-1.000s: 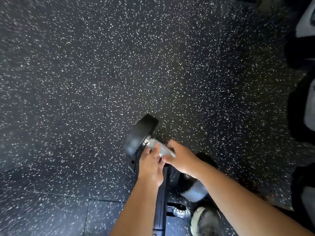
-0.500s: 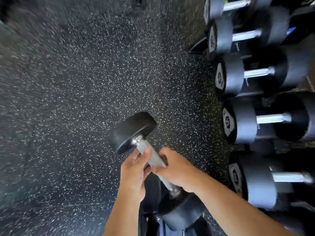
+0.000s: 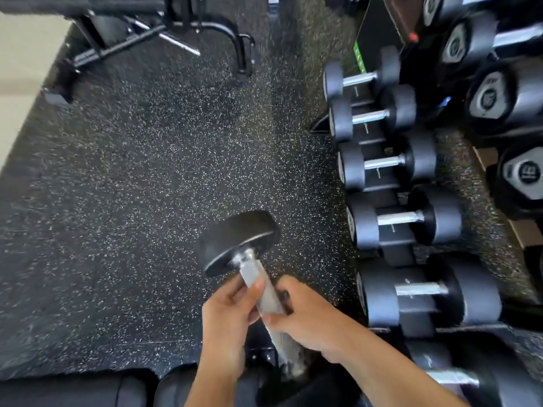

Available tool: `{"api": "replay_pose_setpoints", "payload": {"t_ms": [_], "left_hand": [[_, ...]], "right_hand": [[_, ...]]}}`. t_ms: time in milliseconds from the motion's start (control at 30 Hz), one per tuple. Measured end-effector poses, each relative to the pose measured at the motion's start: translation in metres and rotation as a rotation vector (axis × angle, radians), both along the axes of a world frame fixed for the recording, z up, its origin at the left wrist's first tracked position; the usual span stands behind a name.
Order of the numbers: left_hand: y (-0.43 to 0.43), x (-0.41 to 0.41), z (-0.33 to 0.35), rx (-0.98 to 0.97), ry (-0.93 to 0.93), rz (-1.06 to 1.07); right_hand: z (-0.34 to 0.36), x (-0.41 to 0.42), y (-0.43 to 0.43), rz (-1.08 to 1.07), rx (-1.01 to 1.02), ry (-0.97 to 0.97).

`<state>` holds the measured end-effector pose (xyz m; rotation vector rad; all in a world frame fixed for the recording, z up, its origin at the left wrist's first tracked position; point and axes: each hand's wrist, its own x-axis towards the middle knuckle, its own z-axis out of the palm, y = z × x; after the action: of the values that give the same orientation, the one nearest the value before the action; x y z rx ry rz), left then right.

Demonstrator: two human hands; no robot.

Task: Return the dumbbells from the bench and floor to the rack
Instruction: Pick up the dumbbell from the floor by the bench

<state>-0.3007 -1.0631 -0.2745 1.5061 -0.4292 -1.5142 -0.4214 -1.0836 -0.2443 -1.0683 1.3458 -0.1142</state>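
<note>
Dumbbell point(image 3: 249, 277): airborne over floor point(image 3: 147, 201), both hands on knurled handle. Left hand point(image 3: 229, 315) and right hand point(image 3: 305, 315) wrapped closed around it. Rack point(image 3: 393, 242) now swung into view at right, near; placement judged next.

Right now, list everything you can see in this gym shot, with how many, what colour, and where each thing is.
Held dumbbell: one, black heads with a silver knurled handle, centre foreground, tilted, gripped by both hands above the floor.
Racked dumbbells: at least nine, black heads with silver handles, in rows down the right side; the nearest ones are cut off by the frame edge.
Dumbbell rack: one, black, right side under the dumbbells.
Bench frame: one, black metal, top left.
Floor: black rubber with white speckles, across the middle.
Black padded surface: one, bottom left edge.
Left hand: on the handle.
Right hand: on the handle.
</note>
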Motion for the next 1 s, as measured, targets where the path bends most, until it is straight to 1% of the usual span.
{"api": "replay_pose_setpoints", "payload": {"t_ms": [133,267,367,500,667,833,1000], "left_hand": [[0.023,-0.009,0.044,-0.058,-0.035,0.023],[0.046,-0.013,0.078,-0.063,-0.056,0.043],[0.067,-0.01,0.101,-0.081,-0.037,0.059],[0.09,0.0,0.126,-0.119,-0.043,-0.006],[0.114,0.014,0.159,-0.176,-0.063,-0.184],[0.137,0.012,0.186,-0.23,-0.047,-0.413],[0.163,-0.018,0.205,-0.28,-0.046,-0.686]], "right_hand": [[0.039,-0.012,0.023,-0.008,0.018,-0.079],[0.073,-0.017,0.046,-0.019,-0.029,-0.106],[0.099,-0.015,0.068,-0.035,-0.069,-0.101],[0.128,-0.006,0.103,-0.096,-0.129,-0.075],[0.162,0.009,0.152,-0.257,-0.18,-0.051],[0.187,0.02,0.205,-0.53,-0.223,-0.019],[0.205,0.01,0.259,-0.793,-0.258,0.032]]}}
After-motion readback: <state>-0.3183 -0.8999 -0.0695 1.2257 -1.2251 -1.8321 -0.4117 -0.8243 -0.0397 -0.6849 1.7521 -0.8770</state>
